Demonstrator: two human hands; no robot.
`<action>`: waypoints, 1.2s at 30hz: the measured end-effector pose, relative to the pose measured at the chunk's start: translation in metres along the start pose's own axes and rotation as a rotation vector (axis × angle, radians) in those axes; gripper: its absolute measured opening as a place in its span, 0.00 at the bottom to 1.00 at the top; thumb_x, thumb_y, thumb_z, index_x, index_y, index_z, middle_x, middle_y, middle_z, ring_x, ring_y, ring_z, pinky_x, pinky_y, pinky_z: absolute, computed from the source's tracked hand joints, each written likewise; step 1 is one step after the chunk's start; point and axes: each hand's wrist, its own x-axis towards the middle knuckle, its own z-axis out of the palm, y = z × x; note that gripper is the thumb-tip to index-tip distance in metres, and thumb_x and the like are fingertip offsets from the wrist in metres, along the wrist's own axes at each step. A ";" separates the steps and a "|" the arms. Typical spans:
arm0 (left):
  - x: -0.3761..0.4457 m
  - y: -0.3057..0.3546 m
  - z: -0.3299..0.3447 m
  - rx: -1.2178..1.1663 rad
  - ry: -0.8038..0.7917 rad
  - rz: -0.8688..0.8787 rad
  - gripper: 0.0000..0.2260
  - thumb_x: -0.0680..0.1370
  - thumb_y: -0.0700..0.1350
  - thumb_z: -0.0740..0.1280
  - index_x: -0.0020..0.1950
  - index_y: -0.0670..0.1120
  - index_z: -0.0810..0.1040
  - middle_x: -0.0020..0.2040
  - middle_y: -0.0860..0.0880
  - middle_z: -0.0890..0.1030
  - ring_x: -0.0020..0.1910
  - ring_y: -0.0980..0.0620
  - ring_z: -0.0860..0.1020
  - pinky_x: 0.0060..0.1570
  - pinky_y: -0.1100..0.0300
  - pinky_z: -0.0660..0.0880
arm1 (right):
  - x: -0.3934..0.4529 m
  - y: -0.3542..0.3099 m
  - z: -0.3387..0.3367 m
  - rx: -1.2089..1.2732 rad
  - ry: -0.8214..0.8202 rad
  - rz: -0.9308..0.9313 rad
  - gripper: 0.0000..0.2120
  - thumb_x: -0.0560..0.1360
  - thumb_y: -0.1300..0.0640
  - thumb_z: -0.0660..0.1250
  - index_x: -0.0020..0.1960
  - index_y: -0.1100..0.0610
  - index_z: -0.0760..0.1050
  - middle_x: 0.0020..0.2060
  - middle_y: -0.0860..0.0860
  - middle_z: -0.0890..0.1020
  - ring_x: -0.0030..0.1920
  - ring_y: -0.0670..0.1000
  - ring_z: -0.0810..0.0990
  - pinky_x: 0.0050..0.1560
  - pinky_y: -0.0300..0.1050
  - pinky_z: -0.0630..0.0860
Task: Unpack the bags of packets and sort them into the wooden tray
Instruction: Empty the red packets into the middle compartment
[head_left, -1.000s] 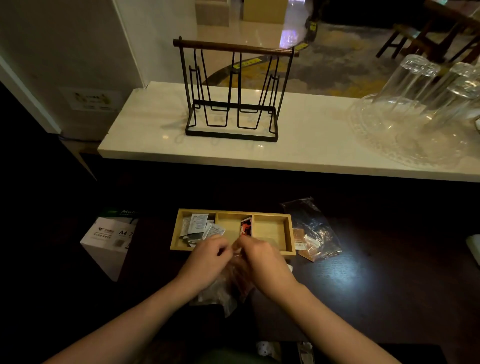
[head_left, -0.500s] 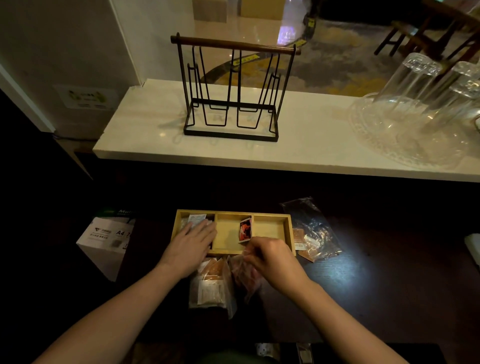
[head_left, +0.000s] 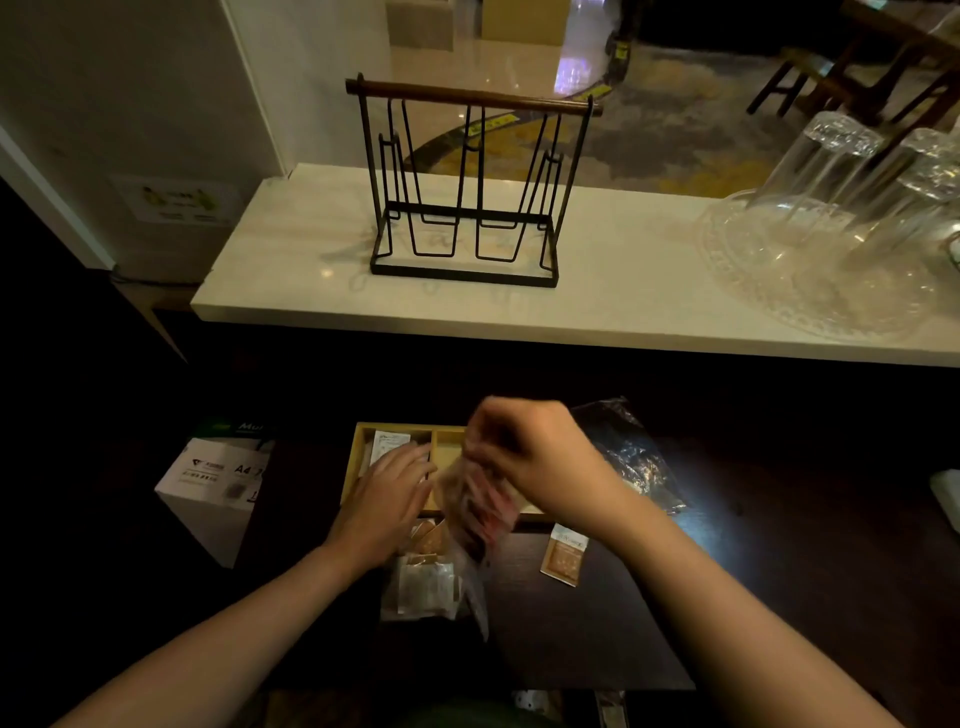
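The wooden tray (head_left: 358, 448) lies on the dark table in front of me. My left hand (head_left: 387, 499) rests flat, fingers spread, over its left compartment, where white packets (head_left: 390, 442) show. My right hand (head_left: 540, 462) is raised over the tray's middle and right part, pinching a clear bag of reddish packets (head_left: 480, 512) that hangs down, blurred. Below the tray lies another clear bag (head_left: 423, 582) with brown and white packets. A single brown packet (head_left: 563, 556) lies on the table to its right. A crumpled clear bag (head_left: 631, 457) sits right of the tray, partly behind my right hand.
A white A4 paper box (head_left: 213, 486) stands left of the tray. Behind, a pale marble counter (head_left: 623, 306) carries a black wire rack (head_left: 467, 192) and upturned glasses on a glass tray (head_left: 831, 249). A pale object (head_left: 948, 499) sits at the right edge.
My right hand has lifted the bag of reddish packets up over the tray. My left hand moved from the bag to the tray's left compartment and stays there. A brown packet now lies on the table.
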 end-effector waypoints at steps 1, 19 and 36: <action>-0.001 0.008 -0.002 -0.223 0.054 -0.100 0.16 0.82 0.50 0.50 0.59 0.51 0.75 0.61 0.49 0.77 0.64 0.50 0.73 0.61 0.55 0.70 | 0.005 -0.009 -0.008 0.072 0.026 -0.020 0.04 0.73 0.58 0.69 0.43 0.50 0.76 0.36 0.42 0.77 0.37 0.41 0.76 0.40 0.31 0.72; -0.017 -0.007 -0.053 -0.688 0.315 -0.623 0.14 0.79 0.57 0.56 0.48 0.49 0.74 0.29 0.49 0.73 0.22 0.53 0.69 0.19 0.62 0.66 | 0.036 0.075 0.048 0.434 0.067 0.426 0.04 0.76 0.58 0.65 0.47 0.50 0.76 0.45 0.53 0.81 0.46 0.52 0.80 0.47 0.48 0.79; -0.005 -0.004 -0.068 -0.513 0.380 -0.384 0.14 0.80 0.46 0.60 0.35 0.44 0.69 0.27 0.46 0.69 0.22 0.54 0.71 0.20 0.65 0.68 | 0.021 0.107 0.080 0.956 0.010 0.668 0.09 0.78 0.66 0.60 0.58 0.65 0.71 0.38 0.54 0.78 0.35 0.49 0.79 0.36 0.36 0.79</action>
